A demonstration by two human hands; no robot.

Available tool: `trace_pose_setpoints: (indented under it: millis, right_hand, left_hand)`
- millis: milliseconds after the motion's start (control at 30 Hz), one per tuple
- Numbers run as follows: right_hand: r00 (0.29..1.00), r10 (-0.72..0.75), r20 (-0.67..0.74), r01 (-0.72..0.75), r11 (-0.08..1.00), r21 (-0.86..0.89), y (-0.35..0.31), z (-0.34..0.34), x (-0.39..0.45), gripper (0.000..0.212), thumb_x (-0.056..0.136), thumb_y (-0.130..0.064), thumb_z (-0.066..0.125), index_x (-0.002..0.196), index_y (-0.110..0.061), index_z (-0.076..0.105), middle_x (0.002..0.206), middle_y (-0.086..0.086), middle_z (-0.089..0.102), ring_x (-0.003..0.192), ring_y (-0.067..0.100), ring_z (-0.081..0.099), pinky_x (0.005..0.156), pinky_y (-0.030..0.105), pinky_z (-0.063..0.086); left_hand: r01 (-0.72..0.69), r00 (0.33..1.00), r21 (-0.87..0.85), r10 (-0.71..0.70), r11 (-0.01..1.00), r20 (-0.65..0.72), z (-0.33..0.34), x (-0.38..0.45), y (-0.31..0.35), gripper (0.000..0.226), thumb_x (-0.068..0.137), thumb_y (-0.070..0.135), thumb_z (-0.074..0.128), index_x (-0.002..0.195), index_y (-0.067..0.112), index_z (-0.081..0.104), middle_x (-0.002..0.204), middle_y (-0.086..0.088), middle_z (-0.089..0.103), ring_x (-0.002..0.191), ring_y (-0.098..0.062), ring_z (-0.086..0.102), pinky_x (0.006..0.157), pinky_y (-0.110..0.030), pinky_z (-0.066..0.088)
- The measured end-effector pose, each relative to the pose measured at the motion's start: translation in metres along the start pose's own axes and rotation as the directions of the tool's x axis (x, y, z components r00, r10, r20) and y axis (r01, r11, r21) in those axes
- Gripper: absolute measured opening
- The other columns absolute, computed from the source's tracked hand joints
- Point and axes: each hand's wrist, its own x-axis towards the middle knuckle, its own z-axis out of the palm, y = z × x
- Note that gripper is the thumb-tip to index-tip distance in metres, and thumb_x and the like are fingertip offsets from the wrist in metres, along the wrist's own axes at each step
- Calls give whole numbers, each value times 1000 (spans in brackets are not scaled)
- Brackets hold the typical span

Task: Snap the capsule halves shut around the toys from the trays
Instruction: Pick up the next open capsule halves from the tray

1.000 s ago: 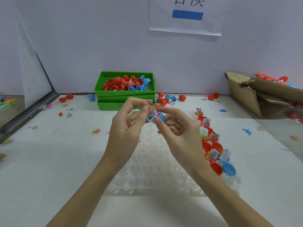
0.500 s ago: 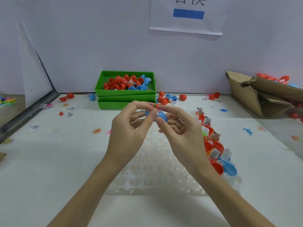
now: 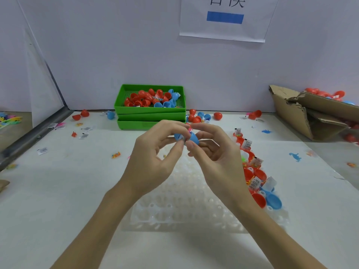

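Note:
Both hands meet above the clear plastic holder tray [image 3: 194,216] at mid-table. My left hand [image 3: 155,158] pinches one blue capsule half [image 3: 177,136] between thumb and fingertips. My right hand [image 3: 217,156] pinches the other blue capsule half [image 3: 194,138]. The two halves touch at a slant, with a small pink and orange toy [image 3: 189,129] and a paper slip showing at the gap between them. Several open red and blue capsule halves [image 3: 258,197] with toys and labels sit along the tray's right side.
Stacked green trays [image 3: 149,117] of red and blue halves stand at the back. Loose capsules [image 3: 217,115], toys and labels lie scattered on the white table. A torn cardboard box [image 3: 303,115] holding capsules sits at the right. A grey rail [image 3: 29,136] borders the left.
The hands have drawn the two blue halves closer together, so less of the toy shows. Both hands stayed at about the same place above the tray.

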Motion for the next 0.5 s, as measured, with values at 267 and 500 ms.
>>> trace_pose_setpoints:
  millis: [267, 500]
  right_hand:
    - [1000, -17, 5, 17, 1000, -8, -2, -3, 2, 25, 93, -17, 75, 116, -24, 71, 101, -9, 75, 85, 18, 75, 72, 19, 59]
    - [991, -131, -2, 128, 972, -199, 1, -6, 3, 25, 97, -13, 70, 122, -16, 69, 112, 2, 70, 89, 18, 73, 75, 20, 59]
  left_hand:
    - [47, 994, -88, -55, 995, -93, 1, 1, -1, 32, 93, 9, 75, 122, 15, 63, 110, 10, 74, 108, -13, 72, 91, -19, 57]
    - [135, 981, -203, -160, 970, -110, 9, -2, 2, 32, 93, 17, 74, 125, 15, 72, 111, 9, 77, 105, -16, 75, 90, -23, 59]
